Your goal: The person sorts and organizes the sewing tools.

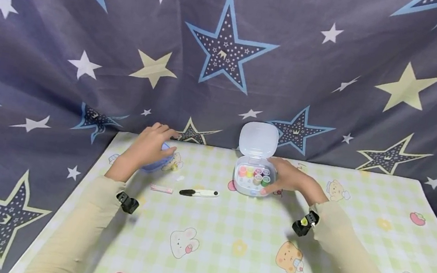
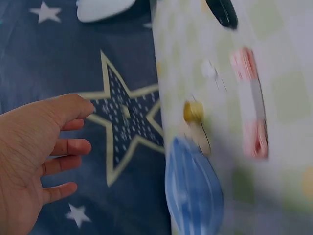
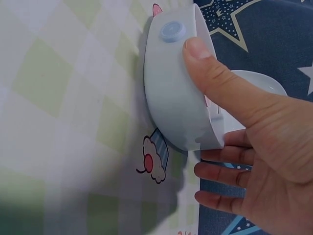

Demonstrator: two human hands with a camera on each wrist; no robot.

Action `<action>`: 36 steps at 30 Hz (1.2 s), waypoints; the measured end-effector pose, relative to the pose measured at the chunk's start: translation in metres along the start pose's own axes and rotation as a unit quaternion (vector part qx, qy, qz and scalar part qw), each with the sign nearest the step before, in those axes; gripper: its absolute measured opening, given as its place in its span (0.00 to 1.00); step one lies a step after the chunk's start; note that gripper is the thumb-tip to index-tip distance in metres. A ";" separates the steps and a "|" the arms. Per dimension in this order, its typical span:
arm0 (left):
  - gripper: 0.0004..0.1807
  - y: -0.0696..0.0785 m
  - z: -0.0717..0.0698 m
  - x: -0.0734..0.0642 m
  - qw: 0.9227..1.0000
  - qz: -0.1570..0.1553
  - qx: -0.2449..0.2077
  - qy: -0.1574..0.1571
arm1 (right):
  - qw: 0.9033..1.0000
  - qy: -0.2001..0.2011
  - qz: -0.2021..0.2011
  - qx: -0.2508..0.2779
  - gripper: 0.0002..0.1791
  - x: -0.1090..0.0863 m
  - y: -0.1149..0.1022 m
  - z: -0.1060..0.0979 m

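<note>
In the head view a white sewing box [image 1: 241, 187] stands at the back of the table with its lid [image 1: 259, 140] raised. Several coloured thread spools [image 1: 257, 179] sit upright inside. My right hand [image 1: 290, 177] holds the box's right end, thumb on the front rim and fingers round the far side, as the right wrist view shows. At the left, my left hand [image 1: 152, 141] hovers, fingers loosely bent and holding nothing. Beneath it lies a blue striped rounded thing [image 2: 193, 188], partly hidden in the head view. A small gold cylindrical piece [image 2: 193, 111] lies beside that.
Thread snips [image 1: 204, 193] with a white handle and dark tip lie left of the box. A folded pink strip [image 1: 161, 189] with a white band lies nearer the left arm. One small clear piece [image 2: 209, 69] lies nearby. Star-patterned cloth [image 1: 214, 103] hangs behind the table.
</note>
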State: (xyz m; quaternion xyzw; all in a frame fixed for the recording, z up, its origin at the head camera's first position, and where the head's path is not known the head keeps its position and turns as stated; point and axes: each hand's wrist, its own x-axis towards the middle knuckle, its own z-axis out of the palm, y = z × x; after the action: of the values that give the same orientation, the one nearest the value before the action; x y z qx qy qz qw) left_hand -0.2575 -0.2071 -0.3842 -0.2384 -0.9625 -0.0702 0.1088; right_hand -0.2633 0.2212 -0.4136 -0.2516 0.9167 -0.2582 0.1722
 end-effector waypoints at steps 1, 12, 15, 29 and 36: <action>0.22 -0.004 0.001 -0.002 1.000 -0.008 -0.002 -0.005 | 1.000 0.000 0.001 0.000 0.63 0.000 0.000 0.000; 0.22 -0.035 0.010 -0.019 0.997 -0.048 0.024 -0.050 | 1.000 0.001 0.000 -0.003 0.63 0.000 0.001 0.002; 0.22 -0.039 0.013 -0.021 0.996 -0.053 0.033 -0.069 | 1.000 0.000 0.000 -0.004 0.63 -0.001 0.001 0.001; 0.25 -0.053 0.035 -0.011 0.986 -0.065 0.049 -0.142 | 1.000 -0.003 0.001 0.003 0.63 0.001 0.001 -0.003; 0.27 -0.054 0.044 -0.008 0.981 -0.078 0.053 -0.168 | 1.000 0.003 -0.006 0.018 0.62 0.001 0.004 0.002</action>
State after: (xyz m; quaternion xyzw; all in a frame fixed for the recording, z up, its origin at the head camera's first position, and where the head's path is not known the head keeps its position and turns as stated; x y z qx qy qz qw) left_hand -0.2838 -0.2502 -0.4334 -0.1648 -0.9851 0.0131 -0.0476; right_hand -0.2646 0.2229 -0.4177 -0.2535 0.9108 -0.2766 0.1724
